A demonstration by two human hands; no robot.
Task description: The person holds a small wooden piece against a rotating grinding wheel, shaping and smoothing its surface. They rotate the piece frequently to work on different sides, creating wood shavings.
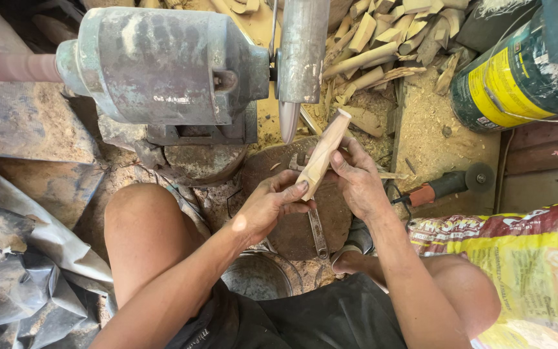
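Observation:
I hold a pale carved wooden piece (323, 155) in both hands, tilted with its upper end near the tip of a grey grinding wheel (299, 58). My left hand (267, 205) grips its lower end with the thumb on top. My right hand (358, 178) wraps around its middle from the right. The wheel sits on a worn grey-green bench motor (163, 64) just above my hands.
A heap of rough wooden sticks (382, 39) and sawdust lies behind the wheel. A wrench (318, 232) rests on a round rusty plate (337, 213). An orange-handled angle grinder (447, 186), a green-yellow can (511, 77) and a yellow printed sack (531, 271) are on the right.

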